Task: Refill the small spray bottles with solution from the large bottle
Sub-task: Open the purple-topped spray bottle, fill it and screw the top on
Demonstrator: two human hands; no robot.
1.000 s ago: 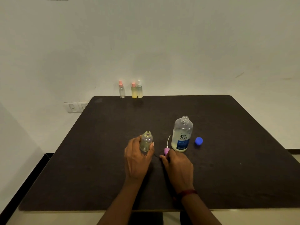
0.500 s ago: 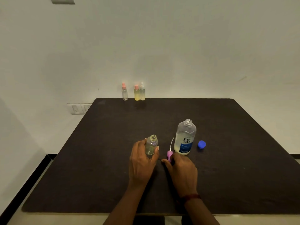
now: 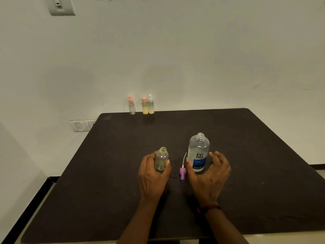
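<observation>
Our left grip wraps the small spray bottle, which stands upright, mouth open upward, seemingly empty. Our right grip spreads wide around the upright, uncapped large bottle right of it, on the near-centre tabletop.

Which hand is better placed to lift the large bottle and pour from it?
The right hand: it is spread open on either side of the uncapped large bottle, close to it. The left hand grips the small open bottle, holding it upright on the table.
</observation>
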